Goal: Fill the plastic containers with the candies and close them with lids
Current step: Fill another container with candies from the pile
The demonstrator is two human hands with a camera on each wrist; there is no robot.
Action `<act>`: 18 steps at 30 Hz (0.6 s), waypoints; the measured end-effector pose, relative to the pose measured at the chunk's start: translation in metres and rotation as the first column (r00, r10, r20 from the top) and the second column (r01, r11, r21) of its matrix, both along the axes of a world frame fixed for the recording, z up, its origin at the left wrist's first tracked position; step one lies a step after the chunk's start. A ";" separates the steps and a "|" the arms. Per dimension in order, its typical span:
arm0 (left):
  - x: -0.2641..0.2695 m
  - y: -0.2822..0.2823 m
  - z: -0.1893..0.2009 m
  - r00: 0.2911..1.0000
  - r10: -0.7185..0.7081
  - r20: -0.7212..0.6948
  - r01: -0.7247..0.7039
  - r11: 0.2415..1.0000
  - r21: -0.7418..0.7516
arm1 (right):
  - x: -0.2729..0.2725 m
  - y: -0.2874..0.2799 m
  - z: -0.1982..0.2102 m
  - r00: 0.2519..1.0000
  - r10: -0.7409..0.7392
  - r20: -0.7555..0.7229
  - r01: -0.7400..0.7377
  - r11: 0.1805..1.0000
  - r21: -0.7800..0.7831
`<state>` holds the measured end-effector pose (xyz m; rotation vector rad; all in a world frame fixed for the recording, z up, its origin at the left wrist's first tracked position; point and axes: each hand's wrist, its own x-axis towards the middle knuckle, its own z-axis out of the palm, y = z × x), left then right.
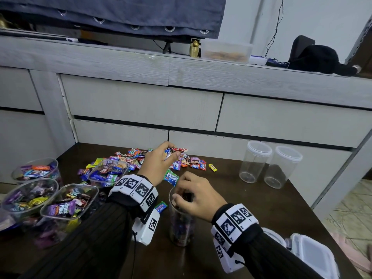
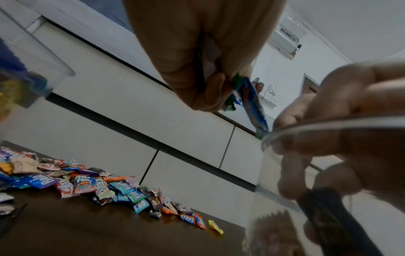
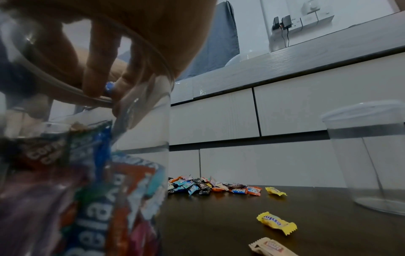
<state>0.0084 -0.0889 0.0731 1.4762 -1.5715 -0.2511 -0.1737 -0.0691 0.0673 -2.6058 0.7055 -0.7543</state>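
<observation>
My left hand (image 1: 171, 153) hovers over the pile of wrapped candies (image 1: 130, 160) on the dark table. It grips a few candies, and a blue-green one (image 2: 249, 104) sticks out below its fingers. My right hand (image 1: 184, 195) is at the mouth of a tall clear container (image 1: 182, 228) that is part full of candies. Its curled fingers (image 2: 291, 187) reach inside the rim and hold a dark candy (image 2: 324, 209). In the right wrist view the container (image 3: 140, 131) fills the left side, packed with colourful wrappers.
Several open tubs (image 1: 68, 202) full of candies crowd the table's left. Two empty lidded containers (image 1: 254, 164) stand at the back right. A white lid (image 1: 314, 256) lies at the front right edge. Loose candies (image 3: 277, 222) lie near the tall container. Drawer fronts (image 1: 145, 101) rise behind the table.
</observation>
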 end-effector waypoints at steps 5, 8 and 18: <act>0.000 0.000 0.001 1.000 -0.008 -0.014 0.008 1.000 -0.016 | -0.002 0.000 0.000 0.990 0.028 0.139 -0.025 0.999 -0.024; 0.000 0.001 0.003 1.000 -0.003 -0.009 0.003 1.000 -0.018 | -0.011 -0.002 0.000 0.937 -0.049 0.346 0.051 0.999 0.004; -0.020 0.006 0.018 0.998 -0.043 -0.055 0.041 0.999 -0.033 | -0.039 -0.016 -0.026 0.989 -0.148 0.029 0.105 0.810 0.577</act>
